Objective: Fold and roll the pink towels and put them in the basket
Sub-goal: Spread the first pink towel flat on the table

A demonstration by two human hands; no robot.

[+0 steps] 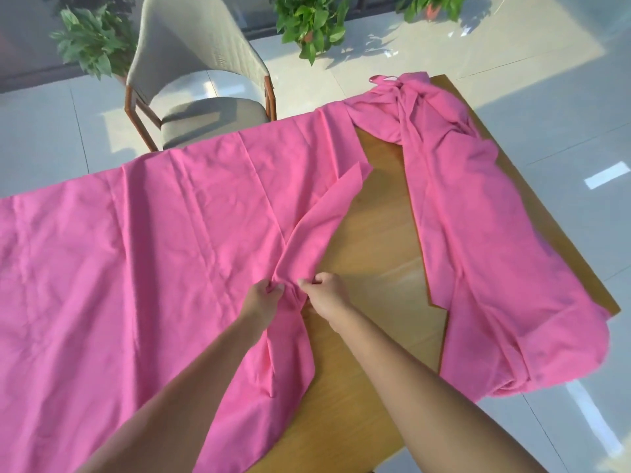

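A large pink towel [136, 250] lies spread over the left and middle of the wooden table [379, 240]. Its right edge is bunched into a raised fold near the table's middle. My left hand [264, 298] grips that bunched edge, and my right hand [324, 290] pinches the same fold just to the right. A second pink towel [478, 233] lies crumpled along the table's right side, hanging over the right edge. No basket is in view.
A grey upholstered chair [201, 80] with a wooden frame stands behind the table's far edge. Potted green plants [310, 18] line the back on a glossy tiled floor. Bare wood shows between the two towels.
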